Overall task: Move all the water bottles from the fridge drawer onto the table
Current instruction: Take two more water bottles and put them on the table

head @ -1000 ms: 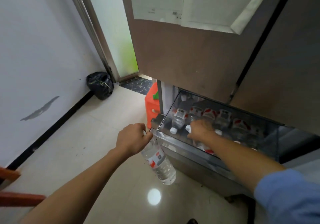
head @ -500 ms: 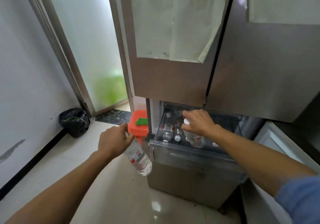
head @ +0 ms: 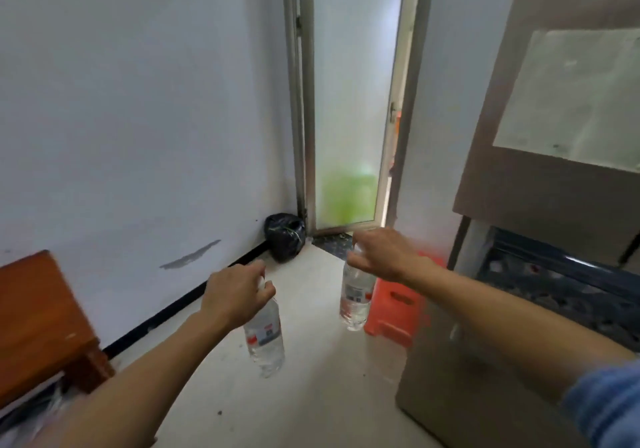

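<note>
Both hands have come away from the fridge since half a second ago, and the view has swung left toward the wall and door. Right hand (head: 388, 257), which was down in the drawer, is now out over the floor with its grip clamped on the neck of a clear plastic bottle (head: 355, 297); the cap is hidden under the fingers. Left hand (head: 235, 297) has its grip closed the same way on the other bottle (head: 265, 338), hanging just below the fist, ridged and see-through with a red and white label. Everything's motion-blurred, so label text is unreadable. Fridge drawer (head: 561, 284) is cut off at the right edge and its contents are just a dark smear with pale blobs, can't tell how many bottles are left in it. Orange plastic stool (head: 398, 312) sits partly behind the right bottle. Brown wooden bench (head: 38, 319) is only a corner at the far left. Glossy black bag (head: 284, 237) sits in the corner by the frosted door (head: 349, 101).
</note>
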A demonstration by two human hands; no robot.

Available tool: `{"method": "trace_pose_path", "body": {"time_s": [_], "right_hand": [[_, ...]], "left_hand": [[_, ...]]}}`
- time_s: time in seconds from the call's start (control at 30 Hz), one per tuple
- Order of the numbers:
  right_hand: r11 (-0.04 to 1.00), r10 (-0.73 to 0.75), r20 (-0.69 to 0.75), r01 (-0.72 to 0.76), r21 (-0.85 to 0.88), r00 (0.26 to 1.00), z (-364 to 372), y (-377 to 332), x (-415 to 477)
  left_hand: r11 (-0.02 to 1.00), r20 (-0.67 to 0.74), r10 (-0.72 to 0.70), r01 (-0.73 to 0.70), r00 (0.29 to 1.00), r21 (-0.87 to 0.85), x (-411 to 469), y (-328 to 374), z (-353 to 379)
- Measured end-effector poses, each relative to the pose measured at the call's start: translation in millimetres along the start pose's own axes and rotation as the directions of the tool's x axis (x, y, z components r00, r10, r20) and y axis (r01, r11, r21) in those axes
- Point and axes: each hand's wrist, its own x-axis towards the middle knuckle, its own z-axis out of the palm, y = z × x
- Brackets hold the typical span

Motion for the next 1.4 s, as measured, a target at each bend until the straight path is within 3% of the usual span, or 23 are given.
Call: {"method": "trace_pose_path", "body": {"time_s": [0.17, 0.37, 0.53, 0.7, 0.83, 0.97, 1.1, 1.27, 1.4], "right_hand": [[0.966, -0.26, 0.064, 0.259, 0.023, 0.963, 52, -127, 77], [0.862, -0.501, 0.092, 0.486, 0.142, 0.861, 112, -284, 165], [0.734, -0.666, 0.1, 0.627, 0.261, 0.739, 141, -414, 222], [0.586, -0.803, 0.083, 0.755, 0.293, 0.591, 159, -543, 256], [0.533, -0.841, 0.098, 0.783, 0.321, 0.532, 172, -637, 265], [0.534, -0.842, 0.116, 0.781, 0.324, 0.527, 196, -726, 268], [0.546, -0.834, 0.129, 0.769, 0.333, 0.536, 214, -812, 271], [0.605, -0.787, 0.124, 0.713, 0.354, 0.605, 220, -894, 285], [0.64, -0.751, 0.101, 0.682, 0.355, 0.652, 227, -952, 311]], "left_hand": [[0.964, -0.019, -0.256, 0.257, 0.967, 0.076, -57, -126, -10], [0.859, -0.02, -0.497, 0.495, 0.867, 0.134, -111, -261, -21], [0.715, -0.02, -0.684, 0.675, 0.729, 0.181, -156, -358, -43], [0.514, -0.084, -0.845, 0.845, 0.529, 0.15, -215, -437, -72], [0.434, -0.1, -0.888, 0.889, 0.449, 0.146, -261, -504, -87], [0.42, -0.027, -0.904, 0.897, 0.427, 0.137, -302, -581, -97], [0.442, -0.023, -0.893, 0.887, 0.449, 0.138, -335, -658, -118], [0.485, -0.06, -0.865, 0.86, 0.498, 0.158, -352, -749, -154], [0.484, -0.1, -0.863, 0.867, 0.495, 0.12, -358, -816, -161]]}}
